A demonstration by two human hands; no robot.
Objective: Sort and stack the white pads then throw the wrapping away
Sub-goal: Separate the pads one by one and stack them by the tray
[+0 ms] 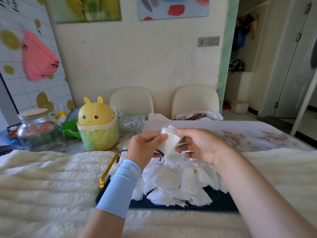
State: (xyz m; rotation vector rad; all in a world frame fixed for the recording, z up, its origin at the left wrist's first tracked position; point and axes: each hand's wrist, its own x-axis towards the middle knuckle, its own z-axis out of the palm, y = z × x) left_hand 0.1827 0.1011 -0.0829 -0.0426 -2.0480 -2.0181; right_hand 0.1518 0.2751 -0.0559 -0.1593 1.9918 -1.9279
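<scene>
Cover: a cream ribbed plush cloth (51,186) lies over the near counter (257,140).
Sleeve: a light-blue fabric sleeve (120,188) covers the left forearm. Its white lettering near the wrist starts with X; the rest is too blurred to read.
Tray: a dark flat tray with a gold handle (221,204) sits on the cloth.
Heap: loose white square pads (175,182) are piled on the tray, below the hands.
Left hand: the left hand (147,146) pinches the left edge of the held stack with its fingers.
Right hand: the right hand (200,146) has its fingers curled, pinching the right edge.
Held stack: a small stack of white pads (169,141) is raised above the heap.
Bin: a yellow rabbit-eared plastic bin with a yellow-green liner (97,127) stands far left.
Jar: a clear glass jar with a pale lid (37,129) stands left of the bin.
Chairs: two cream chairs (131,100) stand beyond the far edge.
</scene>
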